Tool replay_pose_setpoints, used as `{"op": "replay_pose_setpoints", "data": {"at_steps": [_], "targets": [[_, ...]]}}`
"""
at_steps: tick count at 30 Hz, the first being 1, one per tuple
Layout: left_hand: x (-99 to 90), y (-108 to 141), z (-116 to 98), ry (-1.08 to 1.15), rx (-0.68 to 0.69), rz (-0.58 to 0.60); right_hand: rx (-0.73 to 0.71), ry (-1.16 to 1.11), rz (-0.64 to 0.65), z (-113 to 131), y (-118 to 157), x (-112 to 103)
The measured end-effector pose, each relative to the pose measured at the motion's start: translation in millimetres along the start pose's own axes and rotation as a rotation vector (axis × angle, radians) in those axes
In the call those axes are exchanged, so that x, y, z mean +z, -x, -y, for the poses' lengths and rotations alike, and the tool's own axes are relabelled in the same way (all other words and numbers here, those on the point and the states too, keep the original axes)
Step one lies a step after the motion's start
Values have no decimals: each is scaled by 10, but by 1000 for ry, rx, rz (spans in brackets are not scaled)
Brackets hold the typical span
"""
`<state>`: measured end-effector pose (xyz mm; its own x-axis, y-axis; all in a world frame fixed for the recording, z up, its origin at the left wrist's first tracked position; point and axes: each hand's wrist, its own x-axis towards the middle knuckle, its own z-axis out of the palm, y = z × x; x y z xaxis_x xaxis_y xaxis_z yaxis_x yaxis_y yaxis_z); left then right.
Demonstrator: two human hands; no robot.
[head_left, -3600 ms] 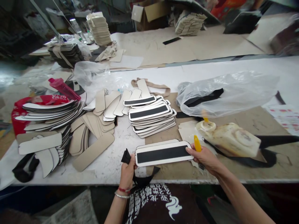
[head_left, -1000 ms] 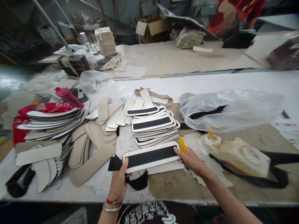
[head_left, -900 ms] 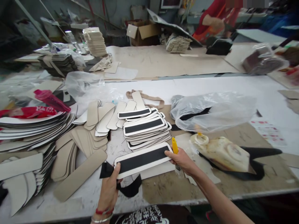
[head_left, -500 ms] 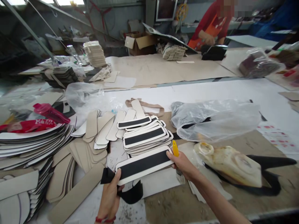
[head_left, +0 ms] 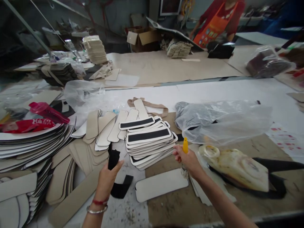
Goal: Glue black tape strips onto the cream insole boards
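My left hand [head_left: 106, 179], its thumb stretched out to the right, is closed on a black strip [head_left: 114, 159]. Further black strip [head_left: 122, 187] hangs just right of the wrist; I cannot tell if both are one piece. In my right hand [head_left: 187, 160] is a yellow-handled brush [head_left: 185, 145], its bristle end below the palm. Below and left of that hand lies a plain off-white panel [head_left: 161, 185] with rounded corners. Beyond both hands stands a stack of white panels [head_left: 152, 147], the upper ones bearing black centre strips.
Loose beige panels [head_left: 92, 155] and curved stacked pieces [head_left: 35, 147] fill the left. To the right lie a yellowed plastic container [head_left: 239, 167] and a clear plastic bag [head_left: 228, 122]. A person in an orange apron [head_left: 211, 28] stands across the table.
The black-centred panel that both hands held has left them. My left hand moved left and my right hand moved right, uncovering the plain panel and the stack's front.
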<state>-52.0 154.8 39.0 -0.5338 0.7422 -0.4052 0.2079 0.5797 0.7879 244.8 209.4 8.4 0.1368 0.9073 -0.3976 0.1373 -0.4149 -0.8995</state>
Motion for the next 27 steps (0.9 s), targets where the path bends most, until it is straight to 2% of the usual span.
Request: {"op": "replay_pose_setpoints", "data": {"at_steps": [3, 6, 9, 11, 15, 18, 22, 27], "targets": [[-33, 302, 370, -112, -52, 111, -20, 52, 42, -160, 238, -128], [98, 560, 827, -154, -79, 208, -95, 161, 9, -258, 435, -292], [299, 697, 1203, -233, -91, 214, -181, 367, -93, -290, 550, -589], [416, 713, 1326, -311, -95, 227, -194, 444, -204, -271, 567, -871], [542, 676, 1310, -397, -51, 262, -212, 355, -392, -156, 481, -1453], [571, 683, 1245, -370, -20, 245, -245, 372, -424, -77, 360, -1701], [588, 748, 1242, -354, -28, 201, -245, 476, -434, -86, 185, -1757], [592, 833, 1267, -448, -21, 184, -379, 689, -378, -188, -38, -1711]]}}
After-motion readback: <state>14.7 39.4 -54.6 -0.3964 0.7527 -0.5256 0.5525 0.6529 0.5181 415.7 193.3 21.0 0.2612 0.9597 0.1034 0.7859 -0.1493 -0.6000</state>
